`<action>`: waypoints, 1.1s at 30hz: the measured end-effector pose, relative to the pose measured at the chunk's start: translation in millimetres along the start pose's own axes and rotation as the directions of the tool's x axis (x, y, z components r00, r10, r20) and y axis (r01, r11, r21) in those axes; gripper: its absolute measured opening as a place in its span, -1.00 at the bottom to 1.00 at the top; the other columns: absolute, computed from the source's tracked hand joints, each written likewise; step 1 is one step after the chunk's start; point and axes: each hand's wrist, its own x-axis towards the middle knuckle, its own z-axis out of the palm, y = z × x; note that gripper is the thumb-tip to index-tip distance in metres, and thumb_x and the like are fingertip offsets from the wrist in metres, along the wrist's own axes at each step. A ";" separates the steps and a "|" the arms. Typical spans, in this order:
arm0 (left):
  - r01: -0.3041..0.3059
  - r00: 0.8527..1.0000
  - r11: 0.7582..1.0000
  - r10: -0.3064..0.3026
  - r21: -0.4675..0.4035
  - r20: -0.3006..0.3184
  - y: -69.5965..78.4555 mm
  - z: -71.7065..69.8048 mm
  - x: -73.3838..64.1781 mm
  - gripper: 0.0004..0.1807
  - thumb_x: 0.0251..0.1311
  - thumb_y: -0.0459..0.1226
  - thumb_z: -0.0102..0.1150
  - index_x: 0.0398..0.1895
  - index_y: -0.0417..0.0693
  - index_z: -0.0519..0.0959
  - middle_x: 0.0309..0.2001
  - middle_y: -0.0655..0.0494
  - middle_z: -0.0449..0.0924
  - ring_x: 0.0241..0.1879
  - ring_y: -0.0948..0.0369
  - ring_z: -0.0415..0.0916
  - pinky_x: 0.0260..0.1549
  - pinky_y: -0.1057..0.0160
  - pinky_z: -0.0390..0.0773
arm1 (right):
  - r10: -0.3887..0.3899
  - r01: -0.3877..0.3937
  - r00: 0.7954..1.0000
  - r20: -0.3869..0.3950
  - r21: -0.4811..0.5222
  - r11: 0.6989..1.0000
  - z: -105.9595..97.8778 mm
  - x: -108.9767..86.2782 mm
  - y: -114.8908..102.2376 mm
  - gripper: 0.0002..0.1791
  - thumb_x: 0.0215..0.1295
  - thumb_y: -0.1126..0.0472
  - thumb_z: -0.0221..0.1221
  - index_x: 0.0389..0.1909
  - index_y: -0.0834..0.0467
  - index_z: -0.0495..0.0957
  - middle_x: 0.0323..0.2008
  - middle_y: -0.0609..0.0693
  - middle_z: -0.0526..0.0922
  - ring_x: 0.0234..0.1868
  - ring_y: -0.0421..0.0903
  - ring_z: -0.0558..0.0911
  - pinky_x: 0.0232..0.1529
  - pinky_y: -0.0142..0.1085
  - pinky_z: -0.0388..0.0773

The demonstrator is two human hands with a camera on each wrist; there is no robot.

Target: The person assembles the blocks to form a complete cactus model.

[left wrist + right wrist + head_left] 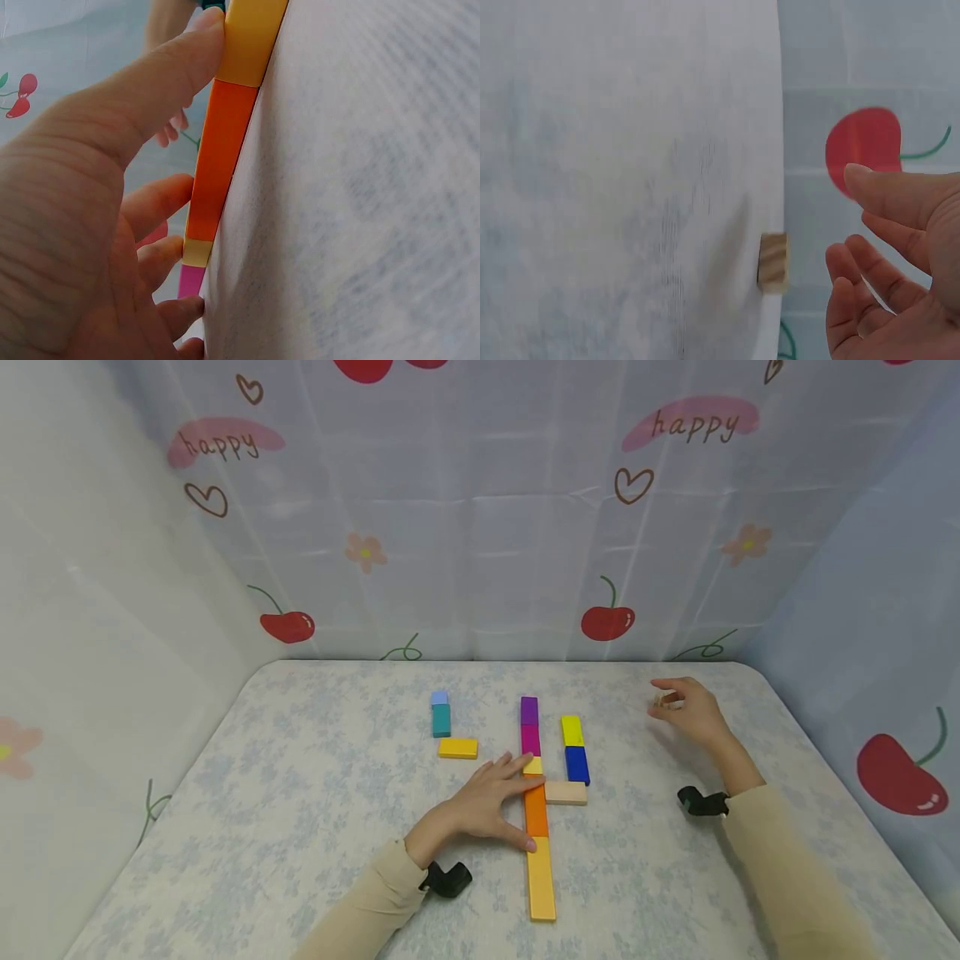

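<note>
Several coloured blocks lie end to end in a column: purple (529,710), magenta (530,741), small pale yellow (536,766), orange (536,818) and light orange (541,885). My left hand (480,802) is spread along the column's left side. Its thumb touches the light orange block near the orange one, and its fingertips rest by the orange, pale yellow and magenta blocks. At the right, my right hand (690,712) hovers with thumb and fingers apart. Just below it a small wood-grained block (773,262) sits on the table, apart from the fingers in the right wrist view.
Right of the column are yellow (572,731) and blue (577,765) blocks, and a plain wooden block (566,792) set crosswise. At left lie light blue (439,698), teal (442,721) and amber (458,748) blocks. A printed curtain (472,568) hangs behind the table.
</note>
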 end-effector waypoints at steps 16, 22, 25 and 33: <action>0.009 1.000 1.000 -0.009 0.004 0.000 0.1 1.0 -0.3 -0.01 -0.09 0.21 0.42 0.48 0.30 0.25 0.59 0.21 -0.18 0.58 0.01 -0.32 0.49 -0.14 -0.25 | 0.208 -0.207 0.978 0.005 0.097 0.974 -3.0 15.2 31.4 -0.29 0.36 0.14 0.20 0.42 0.33 0.21 0.36 0.42 0.23 0.29 0.37 0.34 0.18 0.19 0.40; 0.008 1.000 1.000 -0.008 0.007 0.002 0.6 1.6 0.5 0.00 -0.09 0.21 0.43 0.47 0.30 0.25 0.59 0.20 -0.19 0.58 0.00 -0.31 0.49 -0.14 -0.24 | 0.218 -0.218 0.976 0.005 0.093 0.972 4.1 17.1 37.6 -0.37 0.38 0.19 0.15 0.37 0.39 0.25 0.24 0.45 0.37 0.23 0.34 0.39 0.17 0.15 0.40; 0.007 1.000 1.000 -0.007 0.011 0.002 0.0 1.8 0.7 0.00 -0.10 0.21 0.43 0.48 0.30 0.25 0.59 0.20 -0.19 0.58 0.00 -0.31 0.49 -0.14 -0.24 | 0.217 -0.215 0.976 -0.013 0.090 0.973 6.6 16.9 38.3 -0.40 0.37 0.22 0.14 0.35 0.40 0.27 0.19 0.45 0.40 0.19 0.33 0.42 0.14 0.13 0.42; 0.005 1.000 1.000 -0.005 0.004 -0.001 -1.6 1.6 0.8 0.00 -0.10 0.22 0.43 0.48 0.30 0.24 0.59 0.22 -0.19 0.58 0.02 -0.32 0.50 -0.13 -0.26 | 0.227 -0.224 0.973 -0.041 0.080 0.971 9.1 17.6 38.7 -0.45 0.38 0.22 0.13 0.30 0.40 0.33 0.13 0.42 0.46 0.11 0.30 0.46 0.03 0.05 0.48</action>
